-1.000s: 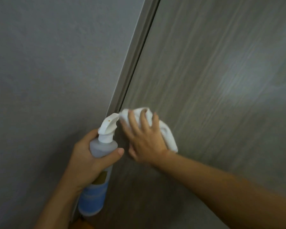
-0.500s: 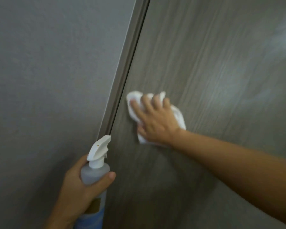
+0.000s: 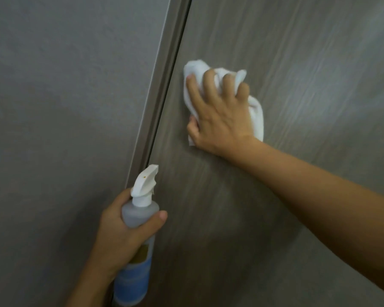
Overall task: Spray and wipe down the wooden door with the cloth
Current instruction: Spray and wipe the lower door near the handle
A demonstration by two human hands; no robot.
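The grey wall [image 3: 53, 107] fills the left side, apart from both hands. The left hand [image 3: 120, 235] has its fingers and thumb wrapped round the neck of the spray bottle [image 3: 138, 240], holding it upright just beside the door frame [image 3: 162, 85]; no finger is seen on the trigger, and the white nozzle above that grip points up and to the right, toward the panel. Up and to the right of that grip, the right hand [image 3: 222, 116] presses the bunched white cloth [image 3: 256, 114] against the wooden door [image 3: 297, 63], fingers curled into its folds, thumb tucked at the lower edge. The cloth pokes out above the fingertips and to the right of the palm, close to the frame gap.

Judged risks: the wad is loosely gathered, so a hard stroke could roll it out from under the palm and leave bare skin smearing the panel. A stroke left of this grip could snag cloth in the frame gap. With only 1 hand on the bottle's neck, a slack hold might let it slip or knock the frame
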